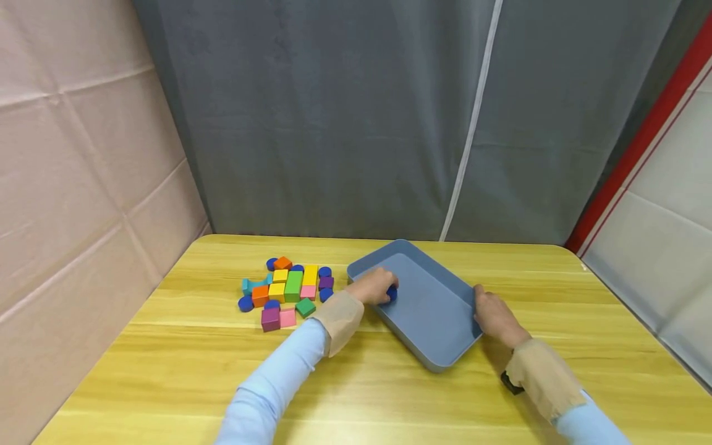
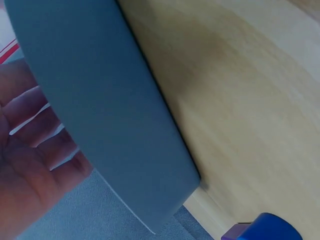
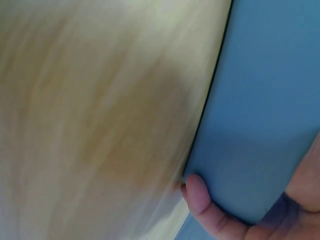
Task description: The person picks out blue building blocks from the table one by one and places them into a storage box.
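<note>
The grey-blue tray (image 1: 425,303) lies turned at an angle on the wooden table. My left hand (image 1: 374,285) reaches over its left rim and holds a round blue block (image 1: 392,293) at the fingertips, low inside the tray. In the left wrist view the tray's outer wall (image 2: 105,110) hides the fingertips and that block; the left hand (image 2: 35,155) shows beyond the rim. My right hand (image 1: 496,316) grips the tray's right side near the front corner. The right wrist view has the right hand (image 3: 235,220) curled about the end of the tray wall (image 3: 255,110).
Left of the tray, several coloured blocks lie grouped flat: a green block (image 1: 293,287), an orange block (image 1: 259,296), a purple block (image 1: 271,319), a teal arch (image 1: 257,284) and blue round blocks (image 1: 245,303) among them. A grey curtain (image 1: 334,123) hangs behind the table (image 1: 183,371).
</note>
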`<action>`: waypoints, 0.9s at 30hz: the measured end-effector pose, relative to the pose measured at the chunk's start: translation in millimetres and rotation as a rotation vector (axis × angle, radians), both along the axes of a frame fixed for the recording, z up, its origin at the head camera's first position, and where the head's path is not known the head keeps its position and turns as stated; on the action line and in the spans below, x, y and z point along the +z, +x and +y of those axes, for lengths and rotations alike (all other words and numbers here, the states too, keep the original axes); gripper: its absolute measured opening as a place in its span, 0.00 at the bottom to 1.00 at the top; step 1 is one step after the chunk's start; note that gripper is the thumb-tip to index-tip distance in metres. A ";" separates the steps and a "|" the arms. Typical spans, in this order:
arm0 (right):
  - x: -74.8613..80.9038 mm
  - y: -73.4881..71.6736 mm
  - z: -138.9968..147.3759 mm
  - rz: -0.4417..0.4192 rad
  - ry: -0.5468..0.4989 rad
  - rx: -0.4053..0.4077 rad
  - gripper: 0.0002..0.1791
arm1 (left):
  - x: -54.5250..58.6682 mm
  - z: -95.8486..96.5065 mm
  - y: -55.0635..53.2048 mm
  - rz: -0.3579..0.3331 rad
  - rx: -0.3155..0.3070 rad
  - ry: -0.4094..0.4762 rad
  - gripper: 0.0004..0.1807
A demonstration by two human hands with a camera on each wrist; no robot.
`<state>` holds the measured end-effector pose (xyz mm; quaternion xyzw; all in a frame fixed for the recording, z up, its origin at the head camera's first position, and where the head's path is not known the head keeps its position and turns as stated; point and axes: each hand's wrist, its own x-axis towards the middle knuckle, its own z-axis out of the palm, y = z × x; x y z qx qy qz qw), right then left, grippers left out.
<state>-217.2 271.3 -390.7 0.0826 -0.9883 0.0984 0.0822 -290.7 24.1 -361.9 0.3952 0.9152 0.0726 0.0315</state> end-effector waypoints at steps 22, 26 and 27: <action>-1.2 -1.4 -1.3 0.024 0.007 -0.013 0.17 | -8.9 5.2 4.9 -0.094 0.040 -0.058 0.15; -1.1 -1.3 -1.7 0.015 0.003 -0.017 0.16 | -9.1 4.7 4.8 -0.104 0.046 -0.051 0.16; -1.0 -1.2 -1.8 0.013 0.002 -0.019 0.16 | -9.2 4.3 4.8 -0.111 0.048 -0.050 0.16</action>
